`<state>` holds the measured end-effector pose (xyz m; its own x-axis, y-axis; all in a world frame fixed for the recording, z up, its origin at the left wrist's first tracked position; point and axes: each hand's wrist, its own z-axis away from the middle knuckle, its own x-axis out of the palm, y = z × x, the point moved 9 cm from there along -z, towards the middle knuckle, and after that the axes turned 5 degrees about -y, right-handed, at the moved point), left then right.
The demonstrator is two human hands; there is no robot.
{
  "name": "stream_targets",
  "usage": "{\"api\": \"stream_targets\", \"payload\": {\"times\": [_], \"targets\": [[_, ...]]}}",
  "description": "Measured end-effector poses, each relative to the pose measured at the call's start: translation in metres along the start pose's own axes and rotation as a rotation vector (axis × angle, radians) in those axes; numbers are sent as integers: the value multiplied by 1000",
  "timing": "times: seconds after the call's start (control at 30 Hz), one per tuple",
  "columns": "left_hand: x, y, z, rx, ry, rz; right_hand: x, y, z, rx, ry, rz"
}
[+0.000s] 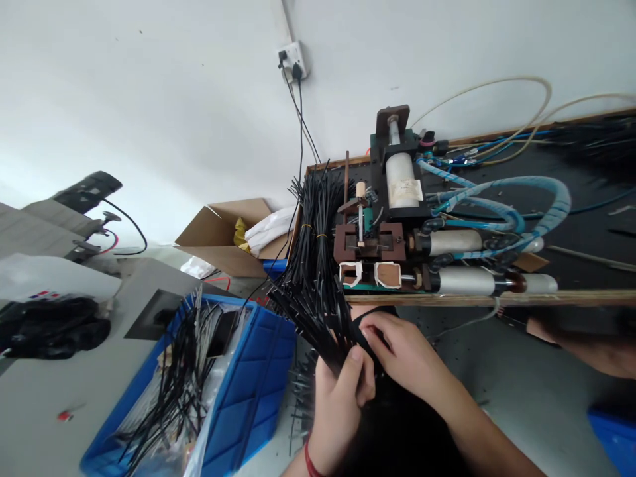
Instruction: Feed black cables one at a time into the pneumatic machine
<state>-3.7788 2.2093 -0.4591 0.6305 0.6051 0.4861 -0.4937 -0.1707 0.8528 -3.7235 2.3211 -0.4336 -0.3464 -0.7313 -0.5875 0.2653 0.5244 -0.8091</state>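
Observation:
My left hand (342,391) is closed around a thick bundle of thin black strips (318,324), whose ends fan out up and to the left over the bench edge. Just right of the bundle, my right hand (395,348) has its fingers curled together; what they pinch, if anything, is hidden against the dark clothing. More black strips (313,205) lie on the bench behind, tied in bunches with thin yellow bands. Close by stands a brown clamping fixture (370,242) with two white-edged blocks at its front.
Air cylinders (462,242) with blue hoses (551,199) sit on the bench (586,265). To the left are a blue crate (248,384) of loose strips and an open cardboard box (223,228). Another person's arm (586,348) shows at the right.

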Motion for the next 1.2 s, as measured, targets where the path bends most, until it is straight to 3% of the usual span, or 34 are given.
{"api": "stream_targets", "payload": {"times": [0.1,0.23,0.37,0.53,0.7,0.87,1.0,1.2], "targets": [[-6,-3,-2,1,36,-33,-15,-23,0,-165,136,-382],[-15,-7,-2,18,97,-64,-11,-35,-2,-147,142,-586],[-15,1,-1,89,116,-24,3,-28,-5,-92,150,-834],[-17,18,-2,199,204,100,11,-9,-8,-46,276,-1144],[-16,32,0,323,216,190,30,-6,-22,22,159,-1532],[-3,35,1,299,122,216,41,-7,-31,72,12,-1799],[7,36,0,296,65,219,41,-11,-35,50,-76,-1873],[12,34,-3,280,42,197,38,-12,-40,11,-90,-1853]]}}
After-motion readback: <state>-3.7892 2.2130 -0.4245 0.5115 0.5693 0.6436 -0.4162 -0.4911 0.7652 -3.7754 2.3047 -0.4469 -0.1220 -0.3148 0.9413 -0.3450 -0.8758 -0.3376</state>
